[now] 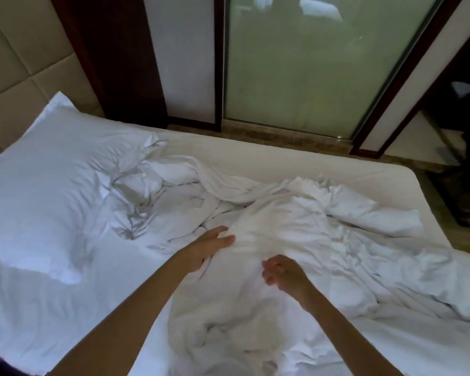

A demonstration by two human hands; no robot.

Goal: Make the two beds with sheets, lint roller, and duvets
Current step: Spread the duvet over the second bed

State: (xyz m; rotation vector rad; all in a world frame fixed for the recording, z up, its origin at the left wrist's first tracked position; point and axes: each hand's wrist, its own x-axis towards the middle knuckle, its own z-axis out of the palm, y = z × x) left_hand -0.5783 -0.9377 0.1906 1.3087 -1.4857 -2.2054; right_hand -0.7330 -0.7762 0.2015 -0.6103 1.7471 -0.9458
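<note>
Two hands meet on the crumpled duvet (296, 308) mid-bed: my left hand (209, 248) grips a fold, while my right hand (282, 271) curls, its hold unclear to me. Bare sheet (282, 156) runs to the far mattress edge; the pillow (52, 172) lies left.

crumpled duvet (282, 240) blocks mid-bed; far sheet strip (255, 153) open.

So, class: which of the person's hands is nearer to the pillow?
Left. The left hand grips the duvet to the right of the pillow; the right hand is farther right again, over the duvet's middle.
</note>
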